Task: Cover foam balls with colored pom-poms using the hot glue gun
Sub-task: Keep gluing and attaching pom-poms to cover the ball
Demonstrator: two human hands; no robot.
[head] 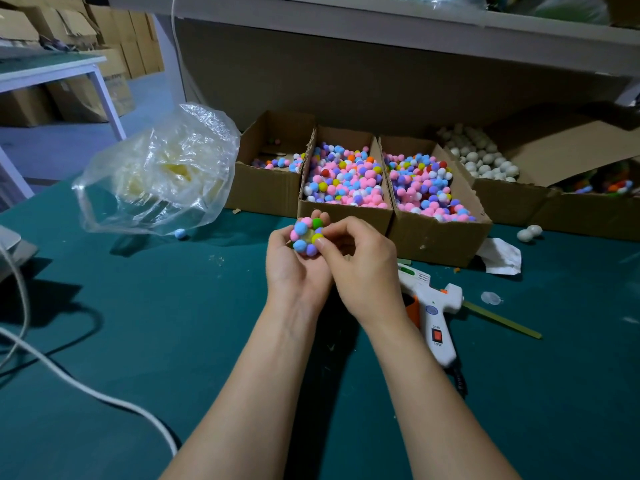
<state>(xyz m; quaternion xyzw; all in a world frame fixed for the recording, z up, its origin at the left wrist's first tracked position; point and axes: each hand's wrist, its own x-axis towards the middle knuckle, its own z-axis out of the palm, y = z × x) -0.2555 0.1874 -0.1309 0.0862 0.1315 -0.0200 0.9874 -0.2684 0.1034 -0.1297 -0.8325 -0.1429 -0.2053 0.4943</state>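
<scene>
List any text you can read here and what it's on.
"25W": on the glue gun handle, above the red switch.
"18W": below that switch, slightly blurred.
The round blue sticker on the gun: too small to read.
Print on the stacked boxes at far left: too blurred to read.

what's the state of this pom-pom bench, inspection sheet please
surface: green table, small scraps on it.
job's things: half-covered foam ball; glue gun lying flat; pom-pom boxes; box of bare foam balls.
clutter: plastic bag, loose blue pom-pom, crumpled paper.
hands: left hand holds the ball; right hand pinches a yellow pom-pom onto it.
cables: white cord across the table's left.
surroundings: stacked cartons behind.
</scene>
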